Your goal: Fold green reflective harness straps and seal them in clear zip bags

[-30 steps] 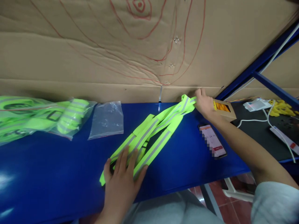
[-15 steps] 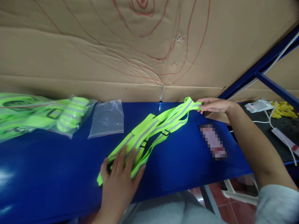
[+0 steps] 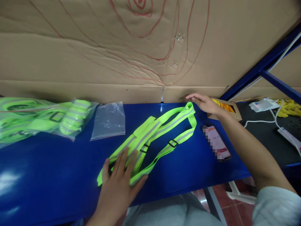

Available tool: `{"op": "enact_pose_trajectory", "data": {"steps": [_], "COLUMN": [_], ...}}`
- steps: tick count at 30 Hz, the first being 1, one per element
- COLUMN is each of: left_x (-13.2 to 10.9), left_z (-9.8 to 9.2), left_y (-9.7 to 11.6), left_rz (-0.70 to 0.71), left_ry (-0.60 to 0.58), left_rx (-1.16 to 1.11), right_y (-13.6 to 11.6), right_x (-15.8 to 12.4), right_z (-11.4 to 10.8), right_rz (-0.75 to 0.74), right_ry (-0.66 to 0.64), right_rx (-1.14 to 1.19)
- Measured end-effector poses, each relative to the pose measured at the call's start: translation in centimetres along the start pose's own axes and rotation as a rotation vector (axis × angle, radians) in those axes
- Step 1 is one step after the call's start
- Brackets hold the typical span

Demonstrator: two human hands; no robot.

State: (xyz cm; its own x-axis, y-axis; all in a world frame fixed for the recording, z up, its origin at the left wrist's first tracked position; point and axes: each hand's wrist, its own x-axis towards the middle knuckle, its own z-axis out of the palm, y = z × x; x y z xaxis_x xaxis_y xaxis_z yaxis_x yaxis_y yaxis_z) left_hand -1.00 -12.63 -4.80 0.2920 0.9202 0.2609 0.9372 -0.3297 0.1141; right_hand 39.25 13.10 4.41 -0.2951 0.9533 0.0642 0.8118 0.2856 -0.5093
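A neon-green reflective strap vest [image 3: 155, 133] with grey stripes and black buckles lies spread on the blue table [image 3: 58, 169]. My left hand [image 3: 119, 180] lies flat with fingers spread on the vest's near end, pressing it down. My right hand [image 3: 204, 102] hovers open, fingers stretched out, just beside the vest's far loop, holding nothing.
An empty clear zip bag [image 3: 108, 120] lies left of the vest, with bagged green vests [image 3: 35, 117] further left. A phone [image 3: 216, 142] and a small cardboard box [image 3: 225, 108] sit at the right. Cables and a power strip [image 3: 289, 136] lie beyond. A cardboard wall [image 3: 141, 50] backs the table.
My right hand has let go of the vest's far end, which dropped flat and spread on the table. My left hand stayed pressed on the near end.
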Motion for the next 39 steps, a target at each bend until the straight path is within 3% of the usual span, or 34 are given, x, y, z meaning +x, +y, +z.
{"op": "enact_pose_trajectory", "data": {"steps": [2,5,7,10,13,22,25,27,29,30,34,36,39], "left_x": [0.0,0.0,-0.1,-0.2,-0.3,0.5,0.6,0.6,0.6,0.6,0.7,0.6,0.6], "left_z": [0.0,0.1,0.2,0.2,0.0,0.5,0.2,-0.1,-0.3,-0.3,-0.2,-0.1,-0.1], "left_y": [0.1,0.1,0.1,0.0,0.0,1.1,1.4,1.6,1.8,1.9,2.4,2.5,2.4], "left_rz": [-0.006,-0.017,-0.027,-0.036,-0.018,0.050,0.051,0.046,0.036,0.029,-0.053,-0.057,-0.003], "left_ry": [0.002,0.006,-0.004,-0.003,0.005,-0.004,-0.005,-0.017,-0.021,-0.020,0.014,0.007,-0.024], "left_rx": [-0.007,-0.027,-0.035,-0.039,-0.029,-0.024,-0.025,-0.023,-0.022,-0.021,-0.001,0.007,0.009], "right_y": [-1.3,-2.6,-3.0,-3.0,-2.3,0.1,-1.3,-3.4,-6.3,-7.7,-11.0,-10.8,-9.6], "right_x": [-0.4,-1.2,-1.9,-2.9,-3.2,-0.1,-0.8,-2.4,-4.8,-6.1,-10.4,-10.8,-9.4], "right_z": [-0.4,0.3,2.1,5.5,7.3,4.7,3.7,3.8,5.2,6.4,12.5,14.7,15.7], "right_rz": [-0.071,-0.088,-0.038,0.075,0.128,0.075,0.035,-0.012,-0.134,-0.238,-0.627,-0.673,-0.621], "right_ry": [-0.135,-0.271,-0.239,-0.085,0.013,0.051,0.056,0.129,0.336,0.371,0.048,-0.028,0.023], "right_rx": [0.026,-0.201,-0.399,-0.526,-0.611,-0.617,-0.544,-0.500,-0.375,-0.288,-0.234,-0.265,-0.308]}}
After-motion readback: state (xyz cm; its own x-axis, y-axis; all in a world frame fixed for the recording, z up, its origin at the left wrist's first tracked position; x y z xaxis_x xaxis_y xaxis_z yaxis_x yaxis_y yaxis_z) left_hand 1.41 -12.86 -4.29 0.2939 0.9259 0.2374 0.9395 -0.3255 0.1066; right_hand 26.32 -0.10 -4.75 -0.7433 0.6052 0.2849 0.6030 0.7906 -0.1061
